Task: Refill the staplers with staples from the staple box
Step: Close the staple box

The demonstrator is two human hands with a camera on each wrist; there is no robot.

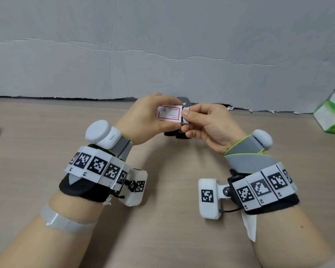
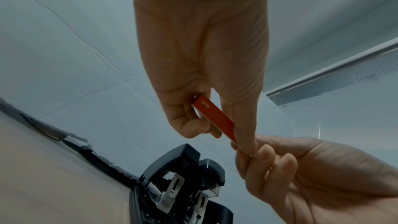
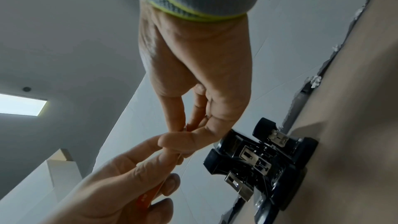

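My left hand [image 1: 145,117] grips a small white staple box [image 1: 168,113] with a red border, held above the table. From the right, my right hand [image 1: 195,117] pinches the white flap at the box's end between thumb and forefinger. In the left wrist view the box shows its red side [image 2: 215,118] between my left fingers, with the right hand [image 2: 280,168] touching its tip. Black staplers [image 1: 177,134] lie on the table under both hands, mostly hidden. The wrist views show the staplers [image 2: 178,185] [image 3: 258,159] with tops swung open and metal magazines bare.
A wooden table [image 1: 172,190] runs to a grey backdrop board [image 1: 162,55] just behind the staplers. A green-and-white carton [image 1: 333,115] stands at the far right edge.
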